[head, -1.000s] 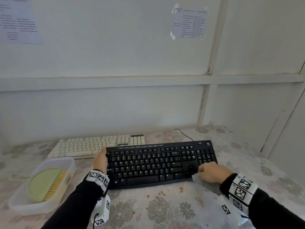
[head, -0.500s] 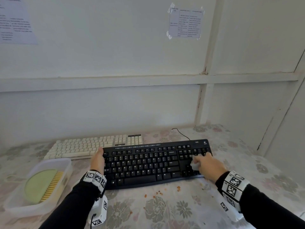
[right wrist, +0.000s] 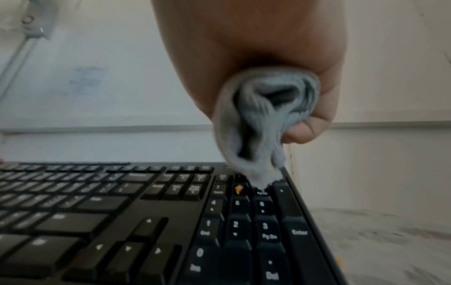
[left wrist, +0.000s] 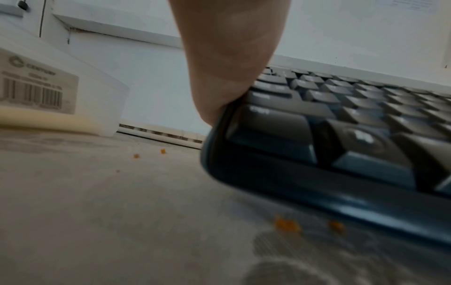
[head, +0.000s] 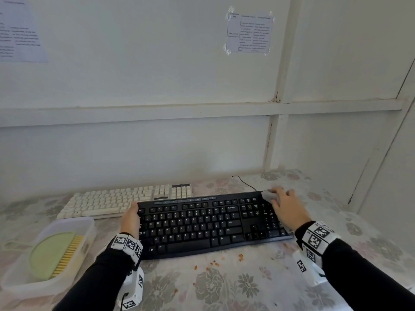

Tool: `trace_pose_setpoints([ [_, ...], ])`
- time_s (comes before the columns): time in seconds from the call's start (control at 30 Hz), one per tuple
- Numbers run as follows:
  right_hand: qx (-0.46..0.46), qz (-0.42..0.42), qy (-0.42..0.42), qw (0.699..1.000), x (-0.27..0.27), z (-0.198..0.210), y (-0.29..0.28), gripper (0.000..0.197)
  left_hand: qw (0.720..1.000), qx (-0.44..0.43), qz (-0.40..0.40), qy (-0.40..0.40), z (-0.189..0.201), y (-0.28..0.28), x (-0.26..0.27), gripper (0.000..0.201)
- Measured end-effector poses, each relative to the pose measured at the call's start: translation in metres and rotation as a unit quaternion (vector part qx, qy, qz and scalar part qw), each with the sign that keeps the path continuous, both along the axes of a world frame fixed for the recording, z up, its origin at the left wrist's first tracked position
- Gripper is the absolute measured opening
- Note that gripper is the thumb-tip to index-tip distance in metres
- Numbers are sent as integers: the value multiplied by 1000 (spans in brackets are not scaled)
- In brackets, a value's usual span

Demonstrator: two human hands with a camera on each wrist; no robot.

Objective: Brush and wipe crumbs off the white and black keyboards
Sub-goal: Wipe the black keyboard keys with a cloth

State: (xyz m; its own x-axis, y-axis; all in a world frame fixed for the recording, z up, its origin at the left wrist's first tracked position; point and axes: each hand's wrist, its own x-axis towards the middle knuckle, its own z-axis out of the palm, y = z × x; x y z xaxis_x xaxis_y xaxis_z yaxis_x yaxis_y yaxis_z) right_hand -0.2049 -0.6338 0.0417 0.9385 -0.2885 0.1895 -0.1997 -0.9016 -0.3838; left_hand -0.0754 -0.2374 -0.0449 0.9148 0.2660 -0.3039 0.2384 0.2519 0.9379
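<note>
The black keyboard [head: 202, 223] lies across the middle of the flowered tabletop, with the white keyboard [head: 125, 202] behind it to the left. My left hand [head: 131, 217] holds the black keyboard's left edge [left wrist: 219, 123]. My right hand [head: 285, 205] grips a bunched grey cloth [head: 268, 195] at the keyboard's far right corner, over the number pad. In the right wrist view the cloth [right wrist: 263, 123] hangs from my fist onto the top of the number pad, beside an orange crumb [right wrist: 238, 189] on a key. More orange crumbs [head: 215, 263] lie on the table before the keyboard.
A clear plastic tub [head: 74, 265] at the front left holds a green brush with yellow bristles [head: 54, 254]. The black keyboard's cable [head: 243, 181] runs back toward the wall. White walls close the back and the right side. Crumbs [left wrist: 285, 225] lie by the keyboard's left corner.
My right hand has carried the cloth from the keyboard's near right corner up over the number pad to its far right corner. The left hand has stayed on the left edge.
</note>
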Motion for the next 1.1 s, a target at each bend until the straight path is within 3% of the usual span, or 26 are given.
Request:
trace_pose_setpoints([
  [0.23,-41,19,131,990,-15,-32,0,29,1000,-4,7,12,-4,1,6,86],
  [0.37,-53,16,259,964,-32,-23,0,28,1000,5,5,11,-2,-1,4,77],
  [0.43,-18,5,250,968,-34,-10,-2,22,1000,16,-1,8,-6,-1,8,76],
  [0.53,56,-18,110,992,-22,2,-11,25,1000,24,0,4,-6,-2,7,70],
  [0.6,28,-14,20,999,-11,5,-12,28,1000,24,5,6,-5,-1,7,70],
  [0.67,9,-1,-2,1000,-3,3,-8,29,1000,21,7,4,-3,-2,4,72],
  [0.93,-36,-8,167,985,-18,-32,2,31,1000,28,5,-5,-5,2,5,93],
  [1.03,-31,-5,247,969,-30,-14,2,28,999,29,7,-10,4,-2,-1,77],
  [1.1,9,-16,207,978,-29,-1,-4,24,999,35,6,-13,2,-2,1,70],
])
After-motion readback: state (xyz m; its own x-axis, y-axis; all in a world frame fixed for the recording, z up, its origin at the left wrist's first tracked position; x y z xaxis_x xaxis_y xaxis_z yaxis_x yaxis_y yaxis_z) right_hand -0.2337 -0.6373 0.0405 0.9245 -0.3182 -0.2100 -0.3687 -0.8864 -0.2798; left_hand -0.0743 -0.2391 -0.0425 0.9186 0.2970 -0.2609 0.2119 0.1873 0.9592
